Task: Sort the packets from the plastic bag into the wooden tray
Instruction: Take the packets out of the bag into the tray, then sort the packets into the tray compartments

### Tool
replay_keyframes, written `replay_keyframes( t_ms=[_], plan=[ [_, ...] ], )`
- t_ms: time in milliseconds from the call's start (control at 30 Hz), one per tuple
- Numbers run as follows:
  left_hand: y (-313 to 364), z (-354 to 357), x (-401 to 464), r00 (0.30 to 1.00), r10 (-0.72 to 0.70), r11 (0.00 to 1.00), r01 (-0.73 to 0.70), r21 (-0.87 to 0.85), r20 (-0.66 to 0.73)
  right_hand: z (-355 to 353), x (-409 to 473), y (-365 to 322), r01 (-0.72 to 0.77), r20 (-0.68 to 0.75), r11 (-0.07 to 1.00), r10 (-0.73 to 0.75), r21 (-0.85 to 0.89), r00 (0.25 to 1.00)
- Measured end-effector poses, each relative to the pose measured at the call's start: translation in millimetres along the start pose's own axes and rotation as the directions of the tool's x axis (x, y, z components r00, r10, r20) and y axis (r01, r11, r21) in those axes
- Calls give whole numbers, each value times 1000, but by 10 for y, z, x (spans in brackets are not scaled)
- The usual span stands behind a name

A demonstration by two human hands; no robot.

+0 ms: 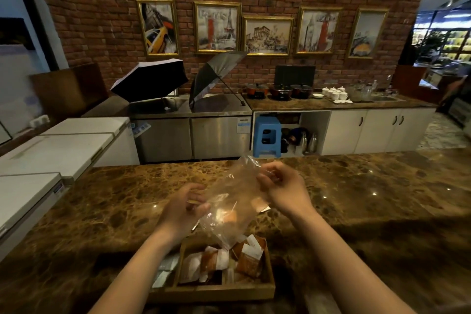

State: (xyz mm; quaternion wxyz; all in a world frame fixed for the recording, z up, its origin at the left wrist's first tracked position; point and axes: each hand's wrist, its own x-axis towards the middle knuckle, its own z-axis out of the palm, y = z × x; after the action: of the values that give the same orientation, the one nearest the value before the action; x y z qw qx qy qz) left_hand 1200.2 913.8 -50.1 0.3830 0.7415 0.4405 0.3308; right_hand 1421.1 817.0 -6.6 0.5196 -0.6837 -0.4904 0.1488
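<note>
A clear plastic bag (230,201) hangs in the air over the brown marble counter. My right hand (283,190) pinches its upper end and my left hand (182,209) grips its lower left side. An orange packet (229,216) shows through the bag near its bottom. Below the bag sits the wooden tray (216,290) with compartments. Several orange and white packets (248,259) lie in its middle and right compartments, and pale packets (164,271) lie in the left one.
The marble counter (369,201) stretches left and right around the tray. White chest freezers (53,150) stand to the left. Beyond the counter are steel units with two open umbrellas, a blue stool (267,136) and white cabinets.
</note>
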Motion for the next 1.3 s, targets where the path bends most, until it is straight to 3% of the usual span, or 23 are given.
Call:
replay_keyframes(
  t_ms=[100, 233, 367, 433, 600, 733, 867, 933, 1067, 1300],
  plan=[
    [134, 248, 96, 999, 27, 997, -30, -64, -46, -268, -14, 195, -48, -20, 997, 49, 64, 999],
    [383, 615, 188, 995, -50, 980, 33, -195, -86, -645, -98, 519, -101, -61, 982, 112, 160, 992],
    [657, 1036, 189, 998, -61, 924, 53, -380, -10, -921, -199, 724, -266, -203, 912, 337, 311, 919],
    [756, 1262, 172, 998, -40, 928, 59, -368, 58, -1072, -223, 840, -305, -340, 905, 399, 297, 852],
    [835, 1779, 126, 985, -21, 933, 82, -350, 174, -1420, -316, 1390, -472, -454, 868, 487, 155, 746],
    [775, 2014, 88, 972, -37, 959, 99, -264, 231, -1573, -496, 1870, -653, -375, 756, 618, 41, 691],
    [627, 2157, 90, 972, -42, 985, 79, -155, 230, -1633, -659, 2140, -729, -318, 669, 666, -146, 675],
    [592, 2189, 82, 968, -50, 985, 87, -145, 246, -1637, -681, 2187, -728, -334, 645, 649, -233, 683],
    [498, 2123, 55, 967, -45, 992, 73, -101, 252, -1588, -626, 2141, -632, -358, 701, 527, -330, 771],
    [189, 1552, 13, 990, -90, 996, 87, 29, 112, -1123, -425, 1837, -312, -197, 854, 250, -416, 948]
  ],
)
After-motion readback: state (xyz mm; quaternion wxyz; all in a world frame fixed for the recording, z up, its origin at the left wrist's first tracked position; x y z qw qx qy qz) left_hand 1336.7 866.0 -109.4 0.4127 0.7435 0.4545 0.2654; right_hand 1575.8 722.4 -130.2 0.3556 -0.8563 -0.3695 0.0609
